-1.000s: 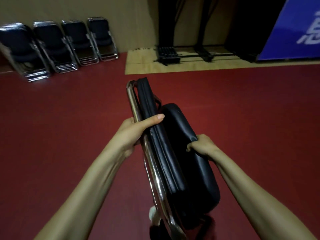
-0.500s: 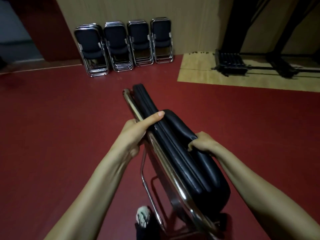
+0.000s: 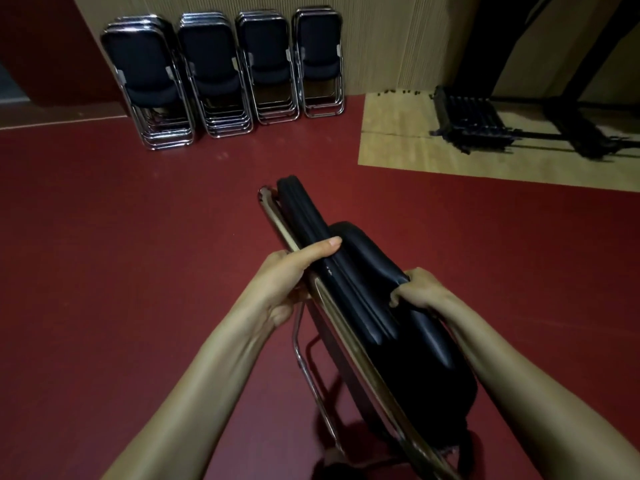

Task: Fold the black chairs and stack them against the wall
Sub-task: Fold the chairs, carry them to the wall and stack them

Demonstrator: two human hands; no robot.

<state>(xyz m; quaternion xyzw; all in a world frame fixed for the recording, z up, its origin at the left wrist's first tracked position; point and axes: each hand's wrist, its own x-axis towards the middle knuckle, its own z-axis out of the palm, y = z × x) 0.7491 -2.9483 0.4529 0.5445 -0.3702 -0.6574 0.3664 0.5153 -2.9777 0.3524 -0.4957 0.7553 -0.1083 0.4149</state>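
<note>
The fingers (image 3: 278, 254) of the left hand (image 3: 291, 275) wrap around the chrome tube on the left edge of a folded black padded chair with a chrome tube frame (image 3: 427, 351). Most of them are hidden behind the tube. The thumb lies straight across the top of the black back pad. The fingers (image 3: 398, 294) of the right hand (image 3: 420, 289) curl over the rim of the black seat cushion and grip it from the right side.

Between the two hands the chair is held folded flat and edge-up. It is tilted, with its top end pointing away towards the wall and its lower end down near the bottom of the view. Whether that lower end touches the ground cannot be told. A thin chrome leg loop (image 3: 303, 362) hangs slightly away from the frame below the left wrist.

Under everything lies a dark red floor (image 3: 131, 244). Well apart from the held chair, four stacks of folded black chairs (image 3: 214, 74) lean side by side against the tan ribbed wall (image 3: 388, 39). To their right is a pale wooden floor panel (image 3: 398, 140), on which a black metal stand base (image 3: 467, 119) rests.
</note>
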